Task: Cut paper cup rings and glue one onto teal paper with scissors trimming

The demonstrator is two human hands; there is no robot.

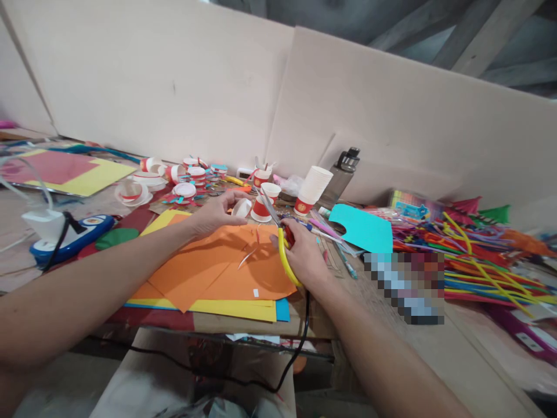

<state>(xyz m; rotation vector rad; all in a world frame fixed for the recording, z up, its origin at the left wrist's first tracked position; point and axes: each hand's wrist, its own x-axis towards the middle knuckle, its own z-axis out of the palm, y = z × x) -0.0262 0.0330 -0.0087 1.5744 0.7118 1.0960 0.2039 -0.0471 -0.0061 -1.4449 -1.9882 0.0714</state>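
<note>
My left hand (pixel 217 213) is closed around a short, cut-down piece of paper cup (pixel 241 208), its fingers above it and its thumb below. In my right hand (pixel 302 249) are scissors (pixel 284 247) with yellow handles, their metal blades pointing up and away. Just behind the blades a red and white paper cup (pixel 261 210) stands upside down. Below both hands lie orange paper sheets (pixel 195 267), with thin cut strips (pixel 250 252) and a small white scrap (pixel 256 293) on top.
A leaning stack of paper cups (pixel 314 188), a grey bottle (pixel 342 180) and a turquoise sheet (pixel 363 226) stand or lie to the right. Colourful pipe cleaners (pixel 487 261) cover the far right. Cut cup pieces (pixel 185 190) cluster back left, near a blue power strip (pixel 72 238).
</note>
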